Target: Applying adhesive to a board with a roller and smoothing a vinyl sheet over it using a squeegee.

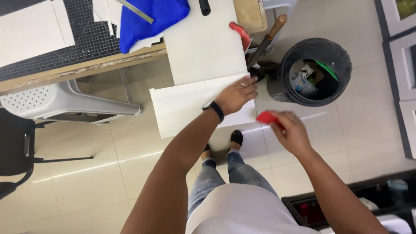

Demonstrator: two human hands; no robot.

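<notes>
Hanging off the table (86, 65), white board (186, 108) is pressed by flat open left hand (236, 95); red tool (266, 117) is pinched in right hand (290, 132), near bin (314, 71).

The left hand (236, 95) presses on a matt, smooth cream paperboard sheet (186, 108); a second sheet (203, 43) above it has the same dull finish. The right hand (291, 130) pinches a small red plastic piece (266, 117). The bench (86, 65) has a raw, worn wooden edge and carries a black gridded cutting mat (93, 39), a soft blue cloth (151, 19) and a brushed metal ruler (135, 11). The floor tiles (86, 182) are glossy. The bin (315, 71) is lined with shiny black plastic.
</notes>
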